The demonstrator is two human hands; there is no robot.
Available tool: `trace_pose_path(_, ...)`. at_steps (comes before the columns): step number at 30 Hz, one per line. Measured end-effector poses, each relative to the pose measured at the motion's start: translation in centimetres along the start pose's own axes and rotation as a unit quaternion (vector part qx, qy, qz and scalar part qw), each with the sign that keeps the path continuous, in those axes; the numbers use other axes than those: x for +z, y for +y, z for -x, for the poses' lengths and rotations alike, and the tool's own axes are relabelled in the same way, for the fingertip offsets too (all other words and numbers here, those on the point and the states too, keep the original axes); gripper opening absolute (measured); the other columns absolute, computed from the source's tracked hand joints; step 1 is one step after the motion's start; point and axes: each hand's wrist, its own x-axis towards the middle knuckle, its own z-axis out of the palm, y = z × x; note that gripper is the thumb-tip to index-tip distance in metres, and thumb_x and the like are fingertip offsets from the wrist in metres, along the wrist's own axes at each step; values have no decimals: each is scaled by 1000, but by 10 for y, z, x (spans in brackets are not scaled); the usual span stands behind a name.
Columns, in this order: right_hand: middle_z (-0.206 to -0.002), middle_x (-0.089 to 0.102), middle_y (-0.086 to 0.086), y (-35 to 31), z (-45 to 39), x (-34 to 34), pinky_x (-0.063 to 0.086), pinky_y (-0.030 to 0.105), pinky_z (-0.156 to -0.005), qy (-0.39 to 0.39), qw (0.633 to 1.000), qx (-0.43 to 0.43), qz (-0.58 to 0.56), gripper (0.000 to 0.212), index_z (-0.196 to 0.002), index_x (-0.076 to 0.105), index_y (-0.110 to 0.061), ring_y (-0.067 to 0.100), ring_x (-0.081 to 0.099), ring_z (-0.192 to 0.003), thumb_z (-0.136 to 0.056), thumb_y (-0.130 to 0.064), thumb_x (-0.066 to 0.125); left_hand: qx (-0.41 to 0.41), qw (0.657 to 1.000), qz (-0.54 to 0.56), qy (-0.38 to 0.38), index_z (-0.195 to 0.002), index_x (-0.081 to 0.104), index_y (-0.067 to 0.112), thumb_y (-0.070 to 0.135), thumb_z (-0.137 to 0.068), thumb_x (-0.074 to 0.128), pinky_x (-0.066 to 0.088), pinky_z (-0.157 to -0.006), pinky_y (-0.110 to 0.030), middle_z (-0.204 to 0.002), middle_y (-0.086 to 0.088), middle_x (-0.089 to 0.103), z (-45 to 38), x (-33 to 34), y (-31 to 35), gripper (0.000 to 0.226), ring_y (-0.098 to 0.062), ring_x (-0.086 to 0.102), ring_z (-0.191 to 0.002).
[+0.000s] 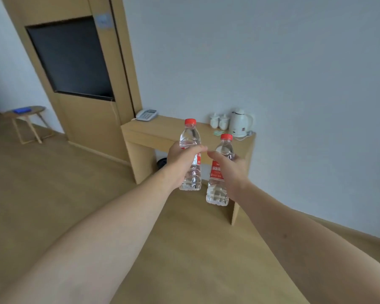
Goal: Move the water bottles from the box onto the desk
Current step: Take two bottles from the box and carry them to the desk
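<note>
Both hands are clamped on water bottles, one each, held upright out in front of the person and above the wooden floor point(53, 205). The left hand point(182, 163) wraps the middle of the left bottle point(190, 156), thumb across its front; the right hand point(230, 170) grips the right bottle point(219, 172) from its right side, fingers curled round the red label. The bottles sit close together, the right one slightly lower and nearer. Carrying them upright by the waist probably keeps each steady and ready to be stood on its base without turning it in the grip.

The bench point(160, 131) lies beyond the bottles, against the far wall, and neither bottle is on it yet; they look well short of its top. The box is not in view.

On the bench, a telephone point(146, 115) sits at the far left end, while two white cups point(219, 121), a white kettle point(240, 123) and a small green item point(218, 133) crowd the right end. The bare middle stretch of the top seems the natural landing spot, so the right bottle should be kept clear of the cups and the kettle's cord. A dark round object point(162, 162) sits on the floor under the bench. Further left stand a wooden panel with a dark screen point(70, 55) and a small round table point(26, 113).
</note>
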Motion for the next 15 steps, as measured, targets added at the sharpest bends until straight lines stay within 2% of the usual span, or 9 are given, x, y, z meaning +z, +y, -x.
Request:
trace_pose_path(5,-75,71,5,9,-64,46,61,48,-66,-42,999,19,7,44,-100,70,-15,27,72,-66,-66,-38,87,0,1000,-13,27,-97,66,30,32,-70,88,49,-64,-29,-94,5,74,-69,-18,1,35,-16,70,-88)
trace_pose_path(9,-68,70,3,15,-118,85,59,41,-59,-57,998,29,6,45,-101,69,-13,26,70,-60,-68,-38,87,-7,999,-5,42,-104,68,29,34,-69,88,50,-57,-26,-99,3,76,-134,-37,0,41,-16,72,-86)
trace_pose_path(12,-85,68,8,21,-166,121,62,53,-74,-57,998,25,15,50,-104,66,-13,30,70,-73,-68,-39,87,0,999,2,39,-107,65,31,38,-68,87,45,-59,-27,-102,8,72,-191,-52,1,46,-11,67,-87)
trace_pose_path(15,-87,67,9,23,-214,161,61,58,-80,-55,998,11,19,50,-106,65,-11,29,69,-77,-69,-39,86,7,999,6,37,-107,65,31,38,-67,87,45,-61,-29,-102,9,70,-252,-68,3,46,-11,64,-89)
